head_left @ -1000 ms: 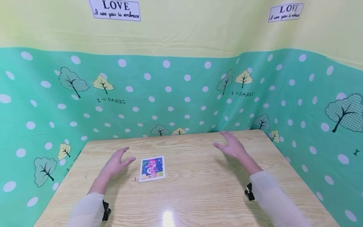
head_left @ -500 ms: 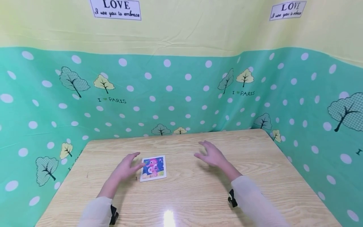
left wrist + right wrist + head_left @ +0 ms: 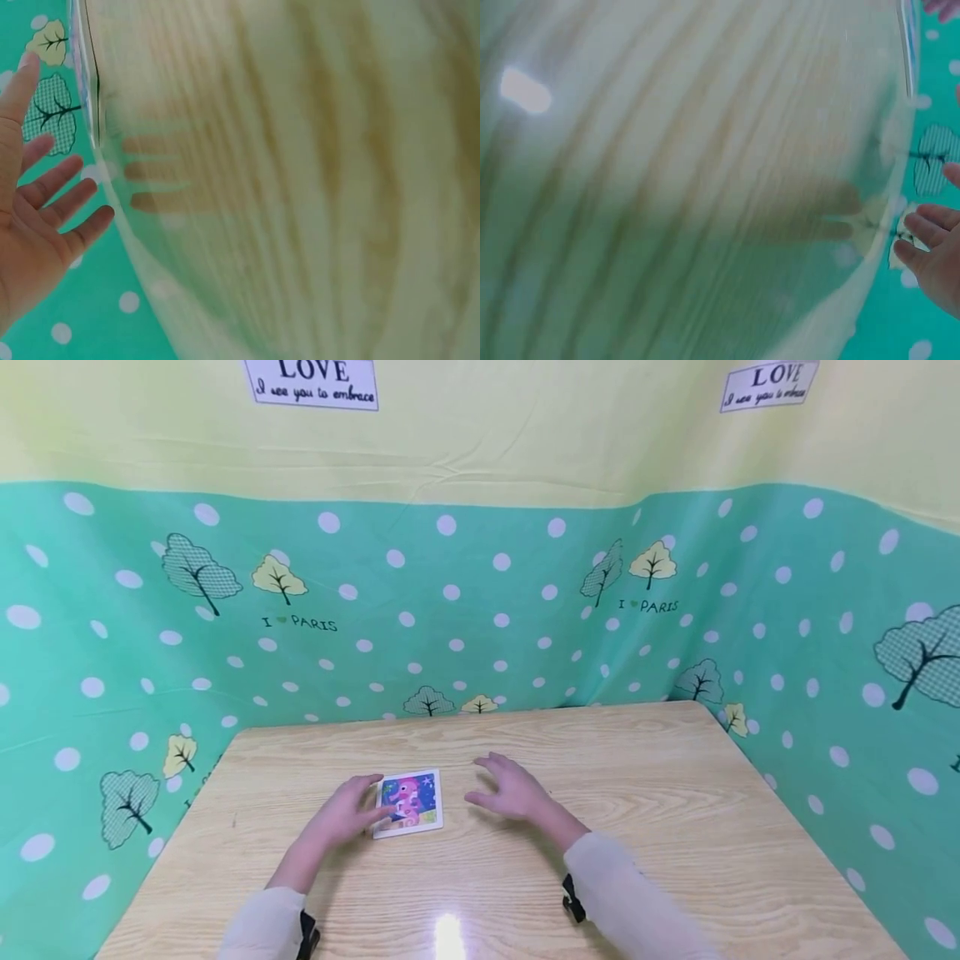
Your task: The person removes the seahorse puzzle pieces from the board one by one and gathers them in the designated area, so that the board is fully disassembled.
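A flat square picture [image 3: 420, 789] with a white border shows a pink seahorse on a blue ground. It lies on the wooden table, left of the middle. My left hand [image 3: 347, 814] is at its left side, thumb and fingers spread apart, overlapping the border in the head view. To the right of the picture, separated by a short gap, is my right hand [image 3: 513, 792], its fingers extended and nothing in it. Spread fingers of the left hand [image 3: 37, 247] show in the left wrist view. At the edge of the right wrist view, the right hand [image 3: 937, 251] is partly cut off.
The wood-grain table [image 3: 645, 843] has a glossy surface that reflects a bright light near its front. A green and yellow patterned cloth [image 3: 480, 602] hangs behind it and along both sides. Each wrist carries a black camera mount [image 3: 573, 897].
Both hands have moved in toward the picture: the right hand far to the left and nearer, the left hand rightward to the picture's border. The picture stays where it was on the table.
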Demonstrator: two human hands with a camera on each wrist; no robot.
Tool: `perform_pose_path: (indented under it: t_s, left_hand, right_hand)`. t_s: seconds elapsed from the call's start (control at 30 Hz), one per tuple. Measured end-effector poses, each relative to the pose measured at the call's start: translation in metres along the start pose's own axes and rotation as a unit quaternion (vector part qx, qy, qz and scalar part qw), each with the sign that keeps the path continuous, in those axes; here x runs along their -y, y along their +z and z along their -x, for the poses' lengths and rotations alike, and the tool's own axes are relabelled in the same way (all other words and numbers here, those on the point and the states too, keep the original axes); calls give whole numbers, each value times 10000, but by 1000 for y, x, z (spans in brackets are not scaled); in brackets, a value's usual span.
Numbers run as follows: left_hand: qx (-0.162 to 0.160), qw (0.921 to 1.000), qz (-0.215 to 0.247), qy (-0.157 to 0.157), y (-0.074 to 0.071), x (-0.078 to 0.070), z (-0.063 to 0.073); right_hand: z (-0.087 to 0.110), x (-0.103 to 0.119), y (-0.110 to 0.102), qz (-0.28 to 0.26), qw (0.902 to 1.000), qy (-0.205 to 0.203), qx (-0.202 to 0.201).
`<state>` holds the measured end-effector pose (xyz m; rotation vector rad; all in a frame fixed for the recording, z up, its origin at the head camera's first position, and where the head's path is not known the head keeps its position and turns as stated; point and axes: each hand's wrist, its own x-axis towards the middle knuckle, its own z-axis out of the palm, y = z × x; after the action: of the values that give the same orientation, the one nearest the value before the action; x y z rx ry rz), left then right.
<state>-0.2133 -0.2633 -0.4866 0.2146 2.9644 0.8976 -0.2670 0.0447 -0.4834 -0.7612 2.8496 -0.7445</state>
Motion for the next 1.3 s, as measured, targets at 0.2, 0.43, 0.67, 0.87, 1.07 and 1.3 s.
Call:
perform_pose_path:
  t_s: [0.2, 0.43, 0.67, 0.87, 1.07, 1.3]
  left_hand:
    - [23, 10000, 24, -36, 4, 1, 1]
    - [61, 9999, -75, -64, 5, 0, 2]
    - [201, 9996, -155, -127, 4, -1, 2]
    - [353, 9990, -186, -225, 4, -2, 2]
    - [470, 9983, -283, -220, 4, -2, 2]
    - [548, 9977, -368, -137, 5, -7, -1]
  right_hand:
    - [-7, 15, 18, 292, 9990, -227, 255]
    - [-13, 31, 34, 379, 9975, -376, 457]
    - [-18, 44, 41, 349, 9969, -451, 547]
    - [-20, 48, 48, 596, 9938, -571, 740]
    - [-19, 49, 49, 880, 9903, -687, 833]
    - [-18, 45, 47, 962, 9891, -710, 860]
